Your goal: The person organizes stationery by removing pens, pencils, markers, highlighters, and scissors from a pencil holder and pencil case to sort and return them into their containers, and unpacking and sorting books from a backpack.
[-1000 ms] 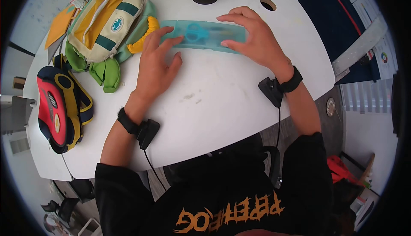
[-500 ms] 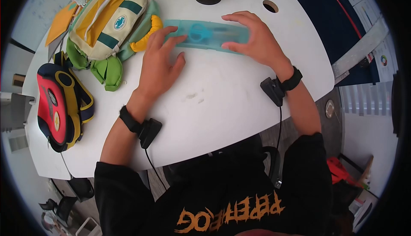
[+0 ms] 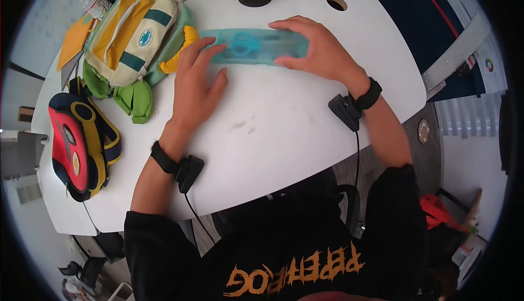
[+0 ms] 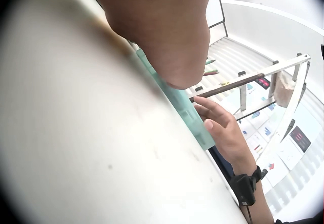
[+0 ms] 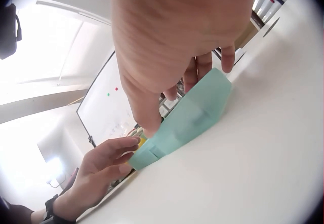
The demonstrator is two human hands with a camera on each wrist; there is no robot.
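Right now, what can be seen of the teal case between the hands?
The case is long, boxy, translucent teal, seemingly plastic, and looks closed. What look like blue scissors show inside; a small tab marks one side. It lies flat on the white table. The right hand brackets one end; the left hand is at the other, contact unclear.

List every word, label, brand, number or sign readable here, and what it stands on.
"PEPE THE FROG", seemingly: black shirt, upside down and creased, so not certain.
Cream bag, round badge: too small to read.
Red bag, patches: too small.
Chart sheets: too small or blurred.
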